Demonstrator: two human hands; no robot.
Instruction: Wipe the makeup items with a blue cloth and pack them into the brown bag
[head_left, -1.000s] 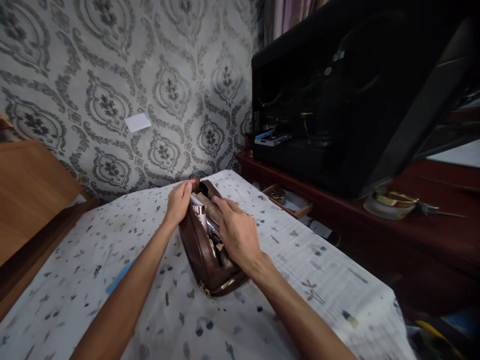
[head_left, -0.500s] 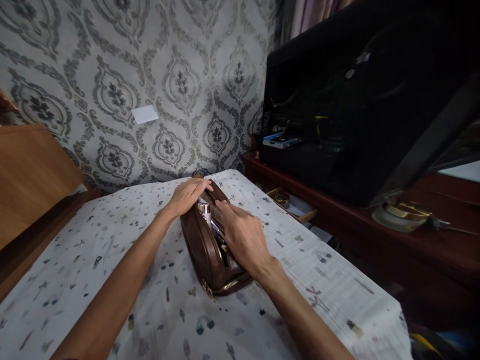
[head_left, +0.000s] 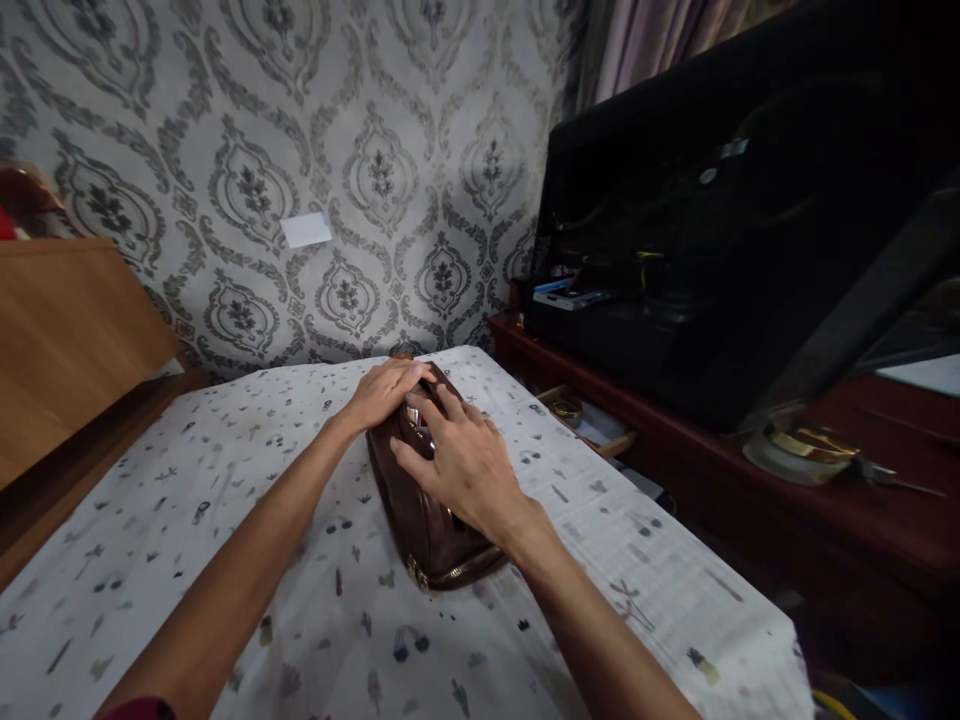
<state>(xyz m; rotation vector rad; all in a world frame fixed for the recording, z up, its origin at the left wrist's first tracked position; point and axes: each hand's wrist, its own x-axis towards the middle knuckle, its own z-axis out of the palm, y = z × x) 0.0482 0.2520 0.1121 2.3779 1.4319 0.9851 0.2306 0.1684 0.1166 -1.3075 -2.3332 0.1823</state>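
Note:
A brown leather pouch [head_left: 420, 525] with a gold zip lies on the patterned white cloth [head_left: 225, 520] in the middle of the view. My left hand [head_left: 386, 392] rests flat on the pouch's far end, fingers together over its top. My right hand [head_left: 461, 465] lies across the pouch's open top with fingers spread, pressing down on it and covering most of the opening. A small silvery item [head_left: 415, 416] shows in the gap between my two hands. The rest of the pouch's contents are hidden under my right hand.
A dark red wooden cabinet [head_left: 750, 520] stands to the right, carrying a large black case [head_left: 712, 250] and a gold-rimmed dish [head_left: 799, 452]. An open drawer [head_left: 592, 420] sits beside the cloth's right edge. A wooden board [head_left: 67, 340] leans at the left. Patterned wallpaper [head_left: 337, 180] is behind.
My right hand has slid up over the pouch's opening, covering the items that showed before. My left hand has flattened onto the pouch's far end. The view has shifted slightly.

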